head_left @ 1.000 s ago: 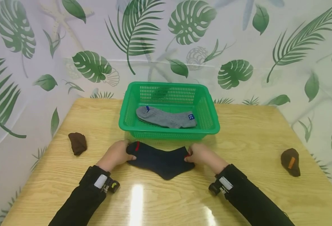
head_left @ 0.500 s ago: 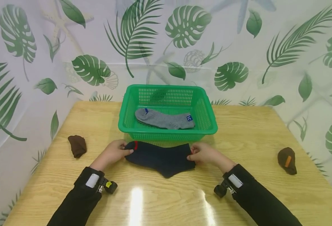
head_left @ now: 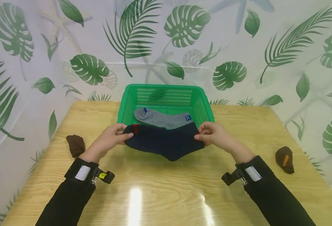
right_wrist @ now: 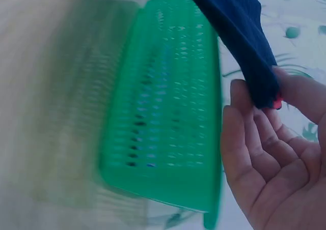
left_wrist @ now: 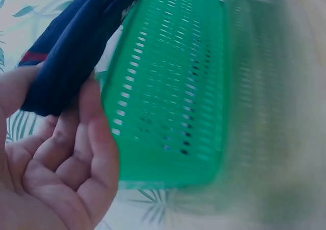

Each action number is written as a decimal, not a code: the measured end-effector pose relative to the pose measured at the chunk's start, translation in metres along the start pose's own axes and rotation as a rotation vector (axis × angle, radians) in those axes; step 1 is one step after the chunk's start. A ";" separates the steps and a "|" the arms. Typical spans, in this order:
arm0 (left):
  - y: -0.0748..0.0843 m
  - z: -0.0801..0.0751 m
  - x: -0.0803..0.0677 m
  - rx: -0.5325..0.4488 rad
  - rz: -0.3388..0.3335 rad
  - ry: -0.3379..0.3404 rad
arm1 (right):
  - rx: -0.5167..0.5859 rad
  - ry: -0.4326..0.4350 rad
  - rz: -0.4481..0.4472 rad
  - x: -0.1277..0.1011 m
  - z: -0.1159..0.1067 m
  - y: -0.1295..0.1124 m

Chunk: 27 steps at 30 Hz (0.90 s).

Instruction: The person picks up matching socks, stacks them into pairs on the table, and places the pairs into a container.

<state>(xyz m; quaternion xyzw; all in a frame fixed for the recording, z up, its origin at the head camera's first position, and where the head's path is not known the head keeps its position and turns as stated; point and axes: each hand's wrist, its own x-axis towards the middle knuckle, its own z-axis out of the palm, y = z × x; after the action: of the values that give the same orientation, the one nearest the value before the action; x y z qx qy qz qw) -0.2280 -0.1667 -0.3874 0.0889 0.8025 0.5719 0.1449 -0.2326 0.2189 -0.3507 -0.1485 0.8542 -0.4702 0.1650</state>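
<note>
Closest in, two black sleeves reach across the glossy pale wooden table (head_left: 166, 194), each with a small camera strapped at the wrist. The left hand (head_left: 109, 139) pinches the red-striped end of a dark navy fabric sock (head_left: 164, 142) between thumb and fingers, and the right hand (head_left: 215, 135) pinches the opposite end the same way; the wrist views show each thumb clamped on the cloth with the remaining fingers loosely spread behind it. A second ago that sock lay flat on the tabletop just in front of the basket with both hands pressed low at its ends; now it has been lifted clear of the wood and hangs stretched between the hands, its heel sagging in the middle, raised to the level of the near rim of the green perforated plastic basket (head_left: 205, 108) and covering that rim from the head view. Off to the left a small bundle of dark brown cloth (head_left: 75, 145) sits near the table edge, and to the right another brown bundle with an orange patch (head_left: 285, 159) lies well apart from the hands; both sit where they were. Inside the basket a grey knitted sock with blue tags (head_left: 161, 118) lies flat along the bottom, unmoved. Behind everything hangs a white backdrop printed with green leaves (head_left: 183, 28).
</note>
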 end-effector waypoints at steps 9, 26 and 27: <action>0.048 -0.004 0.051 -0.251 -0.100 0.230 | 0.098 0.235 0.078 0.046 -0.022 -0.034; 0.028 0.036 0.111 0.164 0.007 0.507 | 0.292 0.411 0.306 0.117 0.010 0.002; 0.028 0.036 0.112 0.175 0.003 0.499 | 0.285 0.411 0.303 0.118 0.010 0.004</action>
<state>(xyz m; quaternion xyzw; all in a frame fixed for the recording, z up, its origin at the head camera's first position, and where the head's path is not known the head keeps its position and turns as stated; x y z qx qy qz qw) -0.3219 -0.0913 -0.3864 -0.0414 0.8597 0.5047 -0.0665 -0.3350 0.1652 -0.3760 0.1039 0.8074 -0.5758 0.0758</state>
